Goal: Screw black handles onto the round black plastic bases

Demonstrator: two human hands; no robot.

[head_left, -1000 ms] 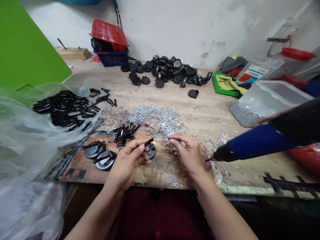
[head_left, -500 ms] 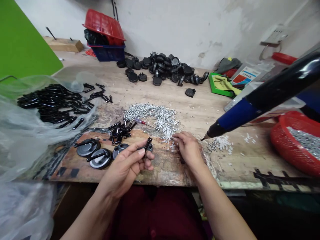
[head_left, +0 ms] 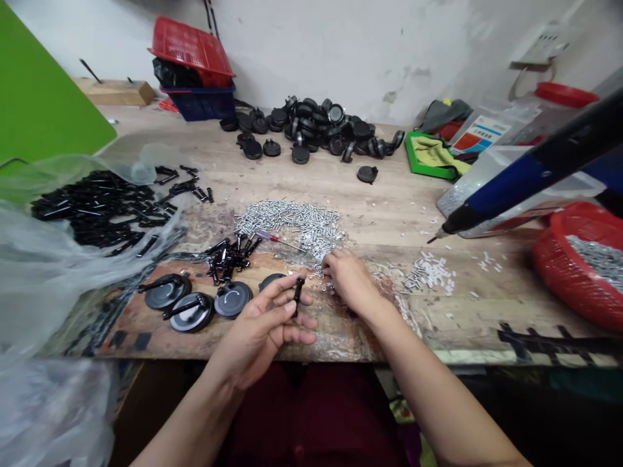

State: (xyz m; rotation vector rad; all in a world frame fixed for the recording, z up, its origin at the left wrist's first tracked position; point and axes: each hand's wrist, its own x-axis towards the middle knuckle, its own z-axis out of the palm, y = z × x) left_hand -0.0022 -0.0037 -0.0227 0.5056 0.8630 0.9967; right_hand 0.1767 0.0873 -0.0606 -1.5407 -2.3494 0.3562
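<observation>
Black plastic rod: held upright between thumb and fingers of left hand, firmly pinched, just above partly hidden round black disc on table. Right hand: fingers curled and bunched at edge of loose silver screws; any screw in hold hidden, so cannot tell. Three more black discs in row left of left hand, beside heap of black rods. Red-handled screwdriver lying against screws. Blue-and-black electric screwdriver overhead at right, tip angled down. Red basin holding screws at far right. Printed carton label beyond: coloured panels, lettering too small to read.
</observation>
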